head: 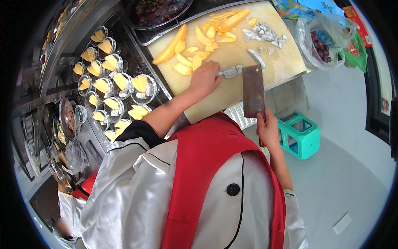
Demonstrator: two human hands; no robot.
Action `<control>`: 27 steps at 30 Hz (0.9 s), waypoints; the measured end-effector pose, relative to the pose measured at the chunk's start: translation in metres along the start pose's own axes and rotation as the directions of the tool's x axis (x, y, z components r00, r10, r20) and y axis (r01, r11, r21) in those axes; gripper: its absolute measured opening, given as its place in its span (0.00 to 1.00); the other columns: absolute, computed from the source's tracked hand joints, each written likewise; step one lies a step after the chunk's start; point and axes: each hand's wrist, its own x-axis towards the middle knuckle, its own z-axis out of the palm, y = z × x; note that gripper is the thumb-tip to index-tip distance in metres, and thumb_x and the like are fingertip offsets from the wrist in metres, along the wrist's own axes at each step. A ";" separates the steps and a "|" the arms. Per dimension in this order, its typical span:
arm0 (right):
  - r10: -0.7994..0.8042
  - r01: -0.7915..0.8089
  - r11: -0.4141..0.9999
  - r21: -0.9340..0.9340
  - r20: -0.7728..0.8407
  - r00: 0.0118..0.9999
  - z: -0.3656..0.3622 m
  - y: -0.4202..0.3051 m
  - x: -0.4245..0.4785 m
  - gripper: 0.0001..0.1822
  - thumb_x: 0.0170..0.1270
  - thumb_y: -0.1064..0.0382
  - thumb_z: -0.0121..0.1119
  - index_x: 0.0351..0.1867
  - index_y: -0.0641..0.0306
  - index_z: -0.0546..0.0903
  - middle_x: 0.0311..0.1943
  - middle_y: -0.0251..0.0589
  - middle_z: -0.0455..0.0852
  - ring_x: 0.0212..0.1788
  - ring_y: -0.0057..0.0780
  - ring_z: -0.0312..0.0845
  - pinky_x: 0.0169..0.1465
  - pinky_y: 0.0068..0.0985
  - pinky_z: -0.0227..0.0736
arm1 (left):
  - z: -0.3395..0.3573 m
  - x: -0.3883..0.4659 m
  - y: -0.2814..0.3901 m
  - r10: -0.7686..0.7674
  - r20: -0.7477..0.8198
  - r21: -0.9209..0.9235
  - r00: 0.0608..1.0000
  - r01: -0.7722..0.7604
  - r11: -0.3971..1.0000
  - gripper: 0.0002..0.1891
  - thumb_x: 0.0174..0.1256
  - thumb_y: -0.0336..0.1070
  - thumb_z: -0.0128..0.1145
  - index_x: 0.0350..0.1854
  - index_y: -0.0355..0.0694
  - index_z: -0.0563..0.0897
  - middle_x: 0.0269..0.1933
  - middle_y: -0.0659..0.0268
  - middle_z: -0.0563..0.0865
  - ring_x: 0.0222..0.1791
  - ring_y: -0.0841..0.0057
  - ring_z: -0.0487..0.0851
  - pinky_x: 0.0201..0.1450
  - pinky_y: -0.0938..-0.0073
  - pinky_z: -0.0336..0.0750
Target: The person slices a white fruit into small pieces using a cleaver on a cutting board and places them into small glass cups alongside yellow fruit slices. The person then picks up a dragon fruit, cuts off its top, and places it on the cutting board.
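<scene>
My right hand (267,126) grips the handle of a cleaver (253,91), whose broad blade reaches over the near edge of the cutting board (214,104). My left hand (205,77) rests on the board with curled fingers, holding the left end of a strip of white dragon fruit (231,72). That strip is cut into pieces, and the blade's far corner is close to its right end. Another dragon fruit strip (256,58) lies beyond the blade. A heap of dragon fruit cubes (266,32) sits at the far right. Cut mango pieces (203,40) and a long mango slice (172,45) spread beyond my left hand.
Several clear cups (113,82) with mango and dragon fruit stand left of the board. A bowl of grapes (155,12) is beyond it; a plastic bag with grapes (321,46) lies right. A turquoise stool (300,135) stands on the floor. Another person (70,202) is at lower left.
</scene>
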 end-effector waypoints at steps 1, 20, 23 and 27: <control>0.039 -0.039 0.998 0.045 0.012 0.999 0.000 -0.005 -0.002 0.05 0.75 0.66 0.51 0.42 0.67 0.74 0.16 0.32 0.73 0.14 0.17 0.68 0.17 0.22 0.62 | -0.002 0.005 0.001 0.002 -0.022 -0.011 1.000 -0.002 1.000 0.12 0.57 0.36 0.65 0.40 0.39 0.78 0.37 0.57 0.81 0.40 0.58 0.83 0.44 0.61 0.77; 0.092 -0.184 0.883 0.431 0.226 0.970 0.017 0.019 0.019 0.06 0.77 0.64 0.48 0.46 0.64 0.73 0.16 0.31 0.73 0.13 0.20 0.68 0.20 0.21 0.65 | 0.022 0.033 0.031 0.028 0.212 -0.054 0.977 -0.017 0.998 0.29 0.54 0.32 0.66 0.61 0.43 0.74 0.53 0.55 0.76 0.55 0.55 0.78 0.55 0.58 0.76; 0.089 -0.175 0.891 0.418 0.218 0.972 0.031 0.019 0.019 0.06 0.77 0.64 0.48 0.45 0.64 0.72 0.16 0.30 0.72 0.13 0.19 0.67 0.19 0.20 0.63 | 0.019 0.030 0.035 -0.029 0.167 -0.145 0.985 0.054 0.988 0.30 0.54 0.31 0.65 0.63 0.41 0.73 0.53 0.54 0.76 0.54 0.53 0.78 0.55 0.58 0.77; -0.050 0.040 0.991 0.130 0.077 0.996 0.032 0.000 0.019 0.07 0.71 0.68 0.54 0.38 0.70 0.71 0.19 0.52 0.77 0.16 0.48 0.72 0.25 0.38 0.72 | 0.023 0.019 0.033 -0.137 0.047 -0.334 0.989 0.145 0.931 0.27 0.59 0.37 0.64 0.62 0.40 0.74 0.52 0.51 0.76 0.52 0.53 0.79 0.54 0.59 0.77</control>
